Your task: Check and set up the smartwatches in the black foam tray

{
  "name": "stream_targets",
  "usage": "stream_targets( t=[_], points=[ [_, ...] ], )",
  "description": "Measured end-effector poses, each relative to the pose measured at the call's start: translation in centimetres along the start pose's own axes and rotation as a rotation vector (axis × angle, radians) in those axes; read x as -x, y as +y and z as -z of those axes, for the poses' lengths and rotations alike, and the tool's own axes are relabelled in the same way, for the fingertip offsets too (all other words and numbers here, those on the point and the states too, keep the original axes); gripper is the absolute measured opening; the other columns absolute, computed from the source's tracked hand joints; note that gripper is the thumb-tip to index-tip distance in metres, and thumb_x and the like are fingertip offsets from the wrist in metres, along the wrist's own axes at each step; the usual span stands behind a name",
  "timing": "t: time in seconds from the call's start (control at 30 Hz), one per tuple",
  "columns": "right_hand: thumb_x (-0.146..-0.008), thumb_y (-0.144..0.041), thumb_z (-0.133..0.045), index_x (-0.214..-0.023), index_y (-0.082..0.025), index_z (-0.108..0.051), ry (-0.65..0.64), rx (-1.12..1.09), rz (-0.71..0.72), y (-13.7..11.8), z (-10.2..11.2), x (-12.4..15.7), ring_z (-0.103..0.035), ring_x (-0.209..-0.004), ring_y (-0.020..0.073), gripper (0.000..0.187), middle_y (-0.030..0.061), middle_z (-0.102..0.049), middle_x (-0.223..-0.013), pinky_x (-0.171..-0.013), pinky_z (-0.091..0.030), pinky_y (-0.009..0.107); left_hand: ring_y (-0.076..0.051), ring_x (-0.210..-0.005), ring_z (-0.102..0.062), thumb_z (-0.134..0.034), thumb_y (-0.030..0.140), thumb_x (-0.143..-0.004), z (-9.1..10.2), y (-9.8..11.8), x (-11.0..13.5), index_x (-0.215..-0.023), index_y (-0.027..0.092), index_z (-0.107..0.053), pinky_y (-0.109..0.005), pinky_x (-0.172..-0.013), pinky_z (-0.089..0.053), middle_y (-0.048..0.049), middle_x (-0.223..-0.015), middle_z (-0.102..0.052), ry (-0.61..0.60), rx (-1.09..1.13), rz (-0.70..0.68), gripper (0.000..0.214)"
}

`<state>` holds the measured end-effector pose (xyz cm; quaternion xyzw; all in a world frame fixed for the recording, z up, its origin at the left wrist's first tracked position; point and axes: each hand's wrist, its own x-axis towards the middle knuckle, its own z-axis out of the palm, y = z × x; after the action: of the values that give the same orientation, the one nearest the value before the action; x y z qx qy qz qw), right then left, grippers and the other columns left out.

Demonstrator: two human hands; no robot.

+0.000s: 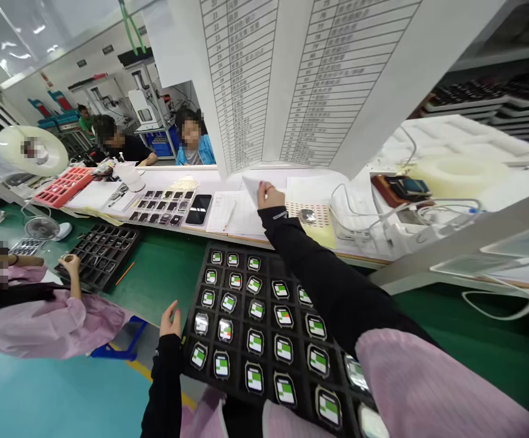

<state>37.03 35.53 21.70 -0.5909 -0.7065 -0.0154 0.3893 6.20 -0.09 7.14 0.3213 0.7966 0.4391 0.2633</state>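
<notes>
My right hand (271,196) reaches forward to the shelf, its fingers closed on the edge of a white paper sheet (252,186) that is partly lifted. Under it lie printed forms (245,216). My left hand (170,320) is beside the left edge of a black tray (241,389), fingers stretched out and holding nothing. Rows of square smartwatches (255,341), most with lit green-and-white screens, fill much of the tray. My right arm hides the tray's upper right part.
On the shelf are a phone (199,209), a box of small dark parts (162,207), a red-dotted sheet (301,213) and white cables (356,210). A printed list (287,79) hangs above. A co-worker (55,322) sits at left by another black tray (103,255).
</notes>
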Motion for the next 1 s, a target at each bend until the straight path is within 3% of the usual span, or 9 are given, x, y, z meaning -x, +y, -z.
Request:
stream_targets(
  t=[0.13, 0.2, 0.27, 0.33, 0.4, 0.47, 0.67, 0.8, 1.0],
  points=[
    [-0.103, -0.044, -0.009, -0.094, -0.012, -0.063, 0.396, -0.162, -0.258, 0.2, 2.3, -1.3, -0.066, -0.069, 0.0256, 0.063, 0.0107, -0.062, -0.067, -0.071, -0.051, 0.04, -0.026, -0.124, -0.057, -0.052, 0.027, -0.089, 0.3, -0.4, -0.3, -0.121, 0.014, -0.066, -0.035, -0.106, -0.048, -0.0139, -0.13, -0.062, 0.009, -0.082, 0.005, 0.037],
    [-0.104, -0.041, -0.01, -0.106, -0.01, -0.063, 0.429, -0.143, -0.226, 0.1, 3.3, -0.8, -0.068, -0.08, 0.0275, 0.061, 0.0151, -0.066, -0.08, -0.077, -0.052, 0.042, -0.025, -0.124, -0.057, -0.05, 0.027, -0.089, 0.5, -0.6, -0.5, -0.122, 0.013, -0.065, -0.034, -0.104, -0.049, -0.0142, -0.13, -0.062, 0.008, -0.112, 0.008, 0.039],
    [-0.104, -0.033, -0.013, -0.124, -0.008, -0.057, 0.261, -0.06, -0.072, -0.3, 3.7, 0.6, -0.065, -0.106, 0.0283, 0.054, 0.0201, -0.067, -0.108, -0.094, -0.048, 0.045, -0.026, -0.124, -0.056, -0.049, 0.026, -0.089, 0.7, -0.9, -0.6, -0.123, 0.012, -0.064, -0.033, -0.103, -0.05, -0.0149, -0.131, -0.061, -0.005, -0.135, 0.012, 0.04],
    [-0.103, -0.026, -0.02, -0.131, -0.009, -0.054, -0.028, 0.034, 0.109, -0.9, 3.5, 2.7, -0.055, -0.125, 0.0267, 0.048, 0.0188, -0.062, -0.127, -0.108, -0.039, 0.046, -0.026, -0.125, -0.056, -0.049, 0.026, -0.089, 0.9, -1.3, -0.8, -0.124, 0.011, -0.064, -0.033, -0.102, -0.05, -0.0153, -0.131, -0.061, -0.014, -0.155, 0.018, 0.041],
    [-0.101, -0.026, -0.032, -0.122, -0.012, -0.062, -0.262, 0.089, 0.204, -1.5, 2.6, 4.8, -0.054, -0.126, 0.0278, 0.04, 0.0159, -0.064, -0.127, -0.11, -0.038, 0.049, -0.026, -0.126, -0.055, -0.049, 0.025, -0.089, 1.0, -1.9, -1.0, -0.124, 0.011, -0.064, -0.033, -0.103, -0.05, -0.015, -0.131, -0.061, -0.016, -0.168, 0.023, 0.04],
    [-0.098, -0.026, -0.039, -0.114, -0.013, -0.067, -0.379, 0.109, 0.214, -1.9, 1.4, 6.1, -0.059, -0.118, 0.0305, 0.035, 0.0147, -0.068, -0.121, -0.104, -0.042, 0.05, -0.026, -0.127, -0.054, -0.048, 0.025, -0.09, 1.1, -2.5, -1.2, -0.124, 0.011, -0.064, -0.034, -0.104, -0.049, -0.015, -0.131, -0.061, -0.019, -0.185, 0.026, 0.04],
    [-0.094, -0.015, -0.037, -0.143, -0.012, -0.049, -0.554, 0.149, 0.222, -3.7, -0.8, 4.1, -0.062, -0.106, 0.0313, 0.05, 0.0181, -0.068, -0.118, -0.087, -0.048, 0.04, -0.025, -0.124, -0.057, -0.047, 0.024, -0.091, 0.6, -3.9, -1.3, -0.125, 0.013, -0.064, -0.032, -0.106, -0.047, -0.0128, -0.132, -0.061, -0.033, -0.284, 0.061, 0.039],
    [-0.091, -0.012, -0.047, -0.112, -0.019, -0.071, -0.642, 0.116, 0.348, -6.3, -2.0, 2.5, -0.051, -0.121, 0.0333, 0.033, 0.014, -0.059, -0.134, -0.094, -0.042, 0.043, -0.024, -0.126, -0.056, -0.047, 0.024, -0.091, 0.7, -5.2, -0.9, -0.126, 0.011, -0.063, -0.028, -0.107, -0.045, -0.0142, -0.132, -0.062, -0.05, -0.352, 0.077, 0.04],
    [-0.087, -0.018, -0.06, -0.089, -0.016, -0.065, -0.592, -0.071, 0.345, -7.4, -1.9, 0.9, -0.061, -0.098, 0.026, 0.006, 0.0133, -0.07, -0.1, -0.087, -0.044, 0.037, -0.026, -0.127, -0.055, -0.048, 0.027, -0.091, 2.7, -7.7, -0.2, -0.125, 0.011, -0.064, -0.026, -0.105, -0.046, -0.0157, -0.131, -0.062, -0.111, -0.489, 0.151, 0.041]
  ],
)
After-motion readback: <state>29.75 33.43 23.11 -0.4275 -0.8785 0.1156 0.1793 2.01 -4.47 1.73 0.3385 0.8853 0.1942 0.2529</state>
